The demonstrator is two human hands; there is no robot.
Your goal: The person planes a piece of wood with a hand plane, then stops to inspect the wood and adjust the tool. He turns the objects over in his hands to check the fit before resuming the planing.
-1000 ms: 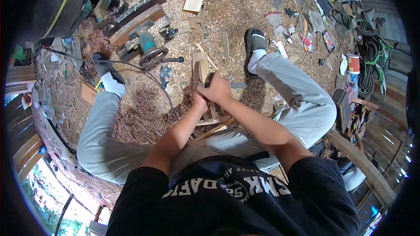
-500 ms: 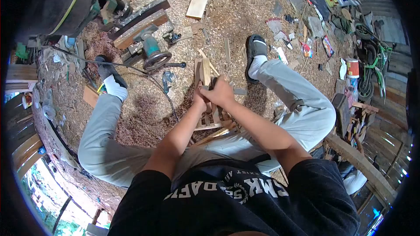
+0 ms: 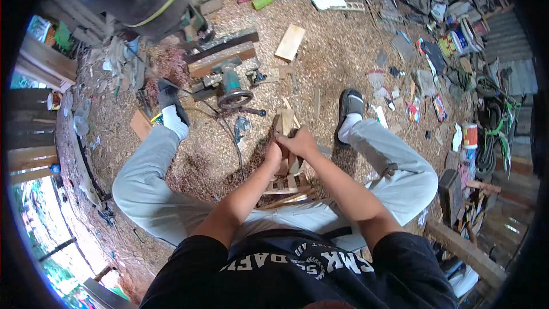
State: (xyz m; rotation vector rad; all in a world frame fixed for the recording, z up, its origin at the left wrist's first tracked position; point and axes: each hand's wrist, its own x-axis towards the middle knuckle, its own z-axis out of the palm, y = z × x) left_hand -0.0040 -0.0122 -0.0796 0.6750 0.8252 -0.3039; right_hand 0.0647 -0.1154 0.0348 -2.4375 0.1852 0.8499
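Between my knees, both hands are closed on a short wooden block (image 3: 285,118) with a pale face. My left hand (image 3: 275,153) grips its left side, arm stretched forward. From the right, my right hand (image 3: 302,143) wraps the near part, its thumb across the wood. A darker brown part shows below the hands, partly hidden by the fingers. Just under them is a small slatted wooden piece (image 3: 281,185). Thin wood strips (image 3: 290,106) lie on the ground beyond the block.
A green metal vise with a handwheel (image 3: 235,99) stands ahead to the left, beside long timbers (image 3: 223,47). A black cable (image 3: 233,137) runs along the shavings-covered ground. A pale board (image 3: 290,42) lies ahead. Scrap, a paint can (image 3: 469,135) and a green bicycle (image 3: 490,131) line the right.
The head view has shifted, so the scene sits lower and farther right. The block has turned in my hands and shows a broader, shorter pale face; both hands still grip it.
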